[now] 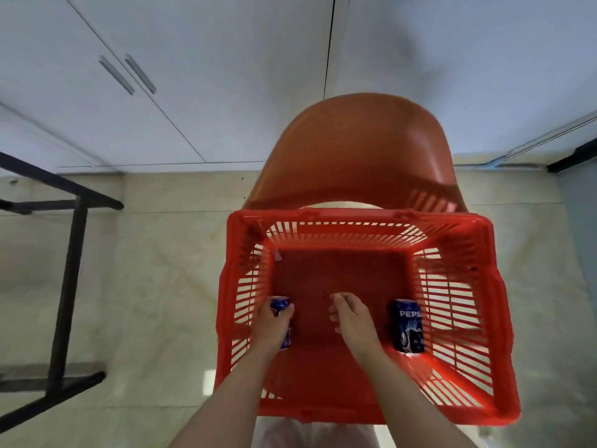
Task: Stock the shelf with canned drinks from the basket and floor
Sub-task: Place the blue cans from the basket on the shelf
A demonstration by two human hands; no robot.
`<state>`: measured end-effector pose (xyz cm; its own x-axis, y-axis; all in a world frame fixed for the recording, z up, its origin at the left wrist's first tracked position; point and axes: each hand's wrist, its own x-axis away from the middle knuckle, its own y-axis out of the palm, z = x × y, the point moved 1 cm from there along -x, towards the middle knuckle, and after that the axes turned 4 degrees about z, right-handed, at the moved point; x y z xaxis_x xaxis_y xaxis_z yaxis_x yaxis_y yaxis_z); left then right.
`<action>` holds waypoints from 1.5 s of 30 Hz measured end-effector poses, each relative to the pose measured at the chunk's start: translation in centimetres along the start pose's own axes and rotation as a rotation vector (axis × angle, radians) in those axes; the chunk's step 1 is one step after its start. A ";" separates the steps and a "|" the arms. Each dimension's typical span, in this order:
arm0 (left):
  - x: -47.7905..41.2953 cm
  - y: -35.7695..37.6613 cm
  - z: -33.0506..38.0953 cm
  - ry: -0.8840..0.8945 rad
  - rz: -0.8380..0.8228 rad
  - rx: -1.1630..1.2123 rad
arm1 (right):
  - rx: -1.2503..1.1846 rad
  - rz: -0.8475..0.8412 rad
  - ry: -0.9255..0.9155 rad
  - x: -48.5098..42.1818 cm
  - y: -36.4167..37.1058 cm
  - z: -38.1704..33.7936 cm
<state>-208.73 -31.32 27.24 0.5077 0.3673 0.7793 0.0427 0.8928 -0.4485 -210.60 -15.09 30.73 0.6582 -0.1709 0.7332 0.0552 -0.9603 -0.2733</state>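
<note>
two cans, two hands: the free can stands outboard of the empty hand

two blue cans show inside the red basket [355, 216], which sits on the seat of an orange chair [355, 140]. the left hand [273, 324] is wrapped around the left can [279, 303] near the basket's left wall, with its fingers curled over the can's top. we cannot tell whether that can is lifted or resting on the basket floor. the right hand [350, 318] hangs over the middle of the basket floor with its fingers loosely bent and nothing between them. the right can [407, 326] stands upright just beside the right wall, its long axis vertical and its label facing us. it lies to the right of the right hand, near but not touching, and well apart from the occupied left hand. we judge the right hand the one placed to take it, by a short sideways reach with the palm turned towards the can's side. we cannot identify a shelf with certainty; a black metal frame [69, 253] stands on the floor to the left.
</note>
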 end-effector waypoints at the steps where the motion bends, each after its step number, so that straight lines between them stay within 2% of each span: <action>1: -0.3 0.5 -0.4 -0.024 0.025 0.023 | 0.027 -0.033 0.019 -0.7 0.5 0.6; 3: -0.9 1.3 -1.1 -0.072 0.101 0.020 | 0.101 -0.095 0.069 -1.8 1.5 1.8; 6: -1.7 2.6 -1.6 -0.081 0.209 -0.112 | 0.229 -0.242 0.160 -3.3 3.0 3.7; 9: -2.0 3.3 -0.9 -0.074 0.105 -0.095 | 0.264 -0.338 0.197 -4.4 3.9 5.3; 15: -2.0 4.1 -0.3 -0.070 -0.121 0.036 | 0.130 -0.280 0.256 -6.5 3.1 6.5; 19: -1.9 4.8 0.1 -0.122 -0.197 0.171 | 0.043 -0.258 0.328 -7.4 2.0 6.9; 25: -1.3 5.5 1.7 -0.084 -0.268 0.162 | -0.108 -0.232 0.426 -7.0 -0.2 5.9; 30: 1.0 4.6 4.6 -0.025 -0.312 0.160 | -0.242 -0.234 0.392 -4.8 -3.3 2.7; 35: 4.0 2.3 7.6 0.031 -0.414 0.216 | -0.292 -0.265 0.272 -1.4 -5.8 -1.0; 39: 6.7 -1.1 9.5 0.097 -0.506 0.231 | -0.332 -0.275 0.190 2.0 -6.1 -3.5; 45: 11.5 -6.9 11.8 0.263 -0.559 0.191 | -0.442 -0.285 0.075 9.1 -5.2 -7.3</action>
<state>-213.31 -30.16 44.45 0.6480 -0.2214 0.7288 0.2199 0.9705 0.0992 -210.35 -13.28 43.37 0.6071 0.1103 0.7869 -0.1084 -0.9696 0.2196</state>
